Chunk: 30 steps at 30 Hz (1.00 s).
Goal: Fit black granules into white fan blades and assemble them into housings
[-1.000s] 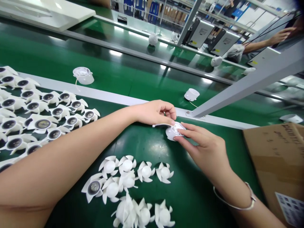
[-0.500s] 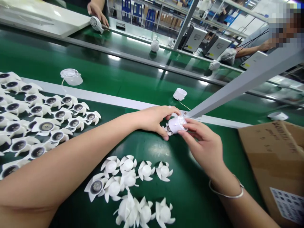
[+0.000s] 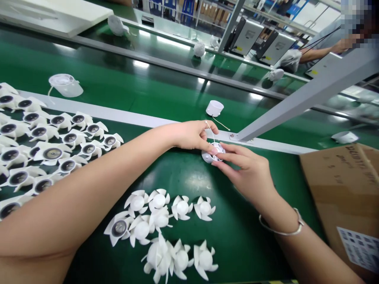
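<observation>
Round white plastic fan housing [image 3: 213,153] with a thin white cord [image 3: 209,128], held over the green belt surface [image 3: 180,177]. Mostly hidden behind fingers, so inner detail hard to make out. Left hand [image 3: 191,136] clenched on top, cord running up past it; right hand [image 3: 247,169] grasping from the side. Loose white fan blades [image 3: 158,209] just below. Cardboard box [image 3: 340,193] cut off at the right edge, insides out of sight.
</observation>
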Tool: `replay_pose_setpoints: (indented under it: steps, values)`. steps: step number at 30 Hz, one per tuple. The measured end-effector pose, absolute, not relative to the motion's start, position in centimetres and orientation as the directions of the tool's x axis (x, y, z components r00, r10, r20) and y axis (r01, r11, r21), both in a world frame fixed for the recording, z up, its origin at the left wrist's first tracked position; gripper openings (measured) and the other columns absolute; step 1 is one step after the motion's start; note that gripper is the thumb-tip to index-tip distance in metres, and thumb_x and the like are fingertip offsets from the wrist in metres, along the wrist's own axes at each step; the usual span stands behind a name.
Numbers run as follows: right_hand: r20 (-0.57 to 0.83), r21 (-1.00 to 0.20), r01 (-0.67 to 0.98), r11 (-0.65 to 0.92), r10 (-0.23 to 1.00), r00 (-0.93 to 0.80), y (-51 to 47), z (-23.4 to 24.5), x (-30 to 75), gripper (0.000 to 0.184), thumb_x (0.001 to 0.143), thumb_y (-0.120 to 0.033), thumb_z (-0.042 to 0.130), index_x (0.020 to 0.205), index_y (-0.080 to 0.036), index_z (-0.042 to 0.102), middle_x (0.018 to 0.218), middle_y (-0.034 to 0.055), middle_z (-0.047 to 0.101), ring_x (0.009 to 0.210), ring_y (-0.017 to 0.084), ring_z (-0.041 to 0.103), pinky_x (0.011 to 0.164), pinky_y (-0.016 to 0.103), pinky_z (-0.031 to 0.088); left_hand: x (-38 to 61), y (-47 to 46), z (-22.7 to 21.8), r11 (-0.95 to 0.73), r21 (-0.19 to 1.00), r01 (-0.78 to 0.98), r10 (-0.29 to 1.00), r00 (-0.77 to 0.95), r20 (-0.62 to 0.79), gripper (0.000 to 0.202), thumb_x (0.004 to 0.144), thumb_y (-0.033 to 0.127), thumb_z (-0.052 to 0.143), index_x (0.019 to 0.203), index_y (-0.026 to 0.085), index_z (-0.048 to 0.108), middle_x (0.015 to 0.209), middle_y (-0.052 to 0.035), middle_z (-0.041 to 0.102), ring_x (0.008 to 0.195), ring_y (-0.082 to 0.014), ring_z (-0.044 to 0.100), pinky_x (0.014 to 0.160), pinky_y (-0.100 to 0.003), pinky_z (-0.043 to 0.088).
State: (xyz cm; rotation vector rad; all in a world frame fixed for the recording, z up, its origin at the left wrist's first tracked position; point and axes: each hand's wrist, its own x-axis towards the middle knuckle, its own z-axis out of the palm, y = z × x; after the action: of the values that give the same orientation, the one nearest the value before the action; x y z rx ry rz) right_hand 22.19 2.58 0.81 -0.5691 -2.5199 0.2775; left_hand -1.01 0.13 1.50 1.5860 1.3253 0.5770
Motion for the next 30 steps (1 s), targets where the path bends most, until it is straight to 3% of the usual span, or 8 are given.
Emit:
replay_pose_setpoints:
  steps: [7,11,13,16,19,21,24,30]
  values:
    - [0.428,-0.362,0.241,0.9,0.391,-0.815,3.9,1.0,22.2,0.013,0.083,-0.028,0.075,0.095,-0.024,0.078,0.107,0.0072,0.073,0.095,0.022,0.071,0.083,0.037,0.059,-0.8,-0.2,2.2,0.115,0.779,0.616,0.944,0.177,-0.279,0.071,0.064,0.059,0.076,0.119,0.022,0.052,0.083,0.0008,0.062,0.066,-0.0148,0.054,0.061,-0.026,0.036]
    - [0.4,-0.376,0.172,0.911,0.326,-0.856,5.3,1.3,21.8,0.012,0.085,-0.029,0.072,0.095,-0.024,0.076,0.106,0.007,0.072,0.096,0.021,0.069,0.083,0.037,0.058,-0.4,-1.9,5.1,0.176,0.494,0.852,0.917,0.04,-0.397,0.065,0.062,0.075,0.066,0.093,0.018,0.064,0.085,-0.0073,0.067,0.071,-0.0211,0.059,0.062,-0.029,0.037]
    - [0.387,-0.31,0.224,0.924,0.338,-0.858,6.4,1.7,21.7,0.015,0.089,-0.025,0.066,0.1,-0.022,0.074,0.116,0.01,0.068,0.102,0.024,0.067,0.089,0.042,0.056,0.7,-3.3,6.9,0.117,0.332,0.936,0.849,0.079,-0.522,0.067,0.06,0.079,0.064,0.083,0.017,0.066,0.084,-0.0099,0.067,0.068,-0.0233,0.06,0.061,-0.031,0.038]
    - [0.431,-0.187,0.405,0.895,0.446,-0.784,7.5,2.8,22.8,0.034,0.088,-0.022,0.063,0.121,-0.018,0.066,0.135,0.0177,0.056,0.109,0.029,0.062,0.095,0.049,0.052,3.4,-5.0,8.5,-0.026,0.182,0.983,0.708,0.147,-0.691,0.065,0.042,0.064,0.083,0.088,0.019,0.07,0.081,-0.0085,0.068,0.064,-0.0243,0.06,0.061,-0.032,0.04]
    - [0.399,-0.215,0.524,0.824,0.564,-0.724,6.5,3.8,26.1,0.023,0.087,-0.023,0.063,0.109,-0.018,0.068,0.109,0.0124,0.066,0.089,0.023,0.064,0.078,0.039,0.054,5.5,-5.5,8.7,-0.087,0.038,0.995,0.656,0.086,-0.75,0.058,0.039,0.041,0.091,0.09,0.02,0.072,0.077,-0.0074,0.067,0.065,-0.0261,0.062,0.062,-0.032,0.041]
    - [0.282,-0.283,0.562,0.777,0.627,-0.726,4.7,3.7,29.1,0.008,0.089,-0.022,0.06,0.09,-0.02,0.068,0.085,0.0049,0.066,0.074,0.018,0.062,0.066,0.032,0.051,5.7,-5.3,8.3,-0.105,0.093,0.99,0.669,0.14,-0.73,0.05,0.046,0.033,0.088,0.092,0.022,0.072,0.082,-0.007,0.068,0.064,-0.0247,0.061,0.06,-0.032,0.04]
    - [0.146,-0.342,0.601,0.722,0.673,-0.725,1.7,2.6,33.1,0.008,0.09,-0.02,0.058,0.086,-0.021,0.065,0.084,0.0027,0.066,0.074,0.016,0.061,0.065,0.029,0.049,4.4,-4.9,7.5,-0.126,0.306,0.944,0.705,0.303,-0.642,0.034,0.057,0.027,0.077,0.091,0.027,0.071,0.094,-0.0041,0.069,0.064,-0.0194,0.059,0.055,-0.029,0.035]
    - [0.212,-0.261,0.584,0.769,0.635,-0.743,-0.6,0.6,35.5,0.008,0.094,-0.017,0.057,0.096,-0.018,0.065,0.089,0.0037,0.068,0.075,0.015,0.063,0.068,0.028,0.05,2.8,-4.4,6.1,-0.165,0.464,0.871,0.708,0.432,-0.558,0.019,0.065,0.028,0.068,0.083,0.027,0.066,0.093,-0.0015,0.067,0.064,-0.0164,0.056,0.05,-0.029,0.03]
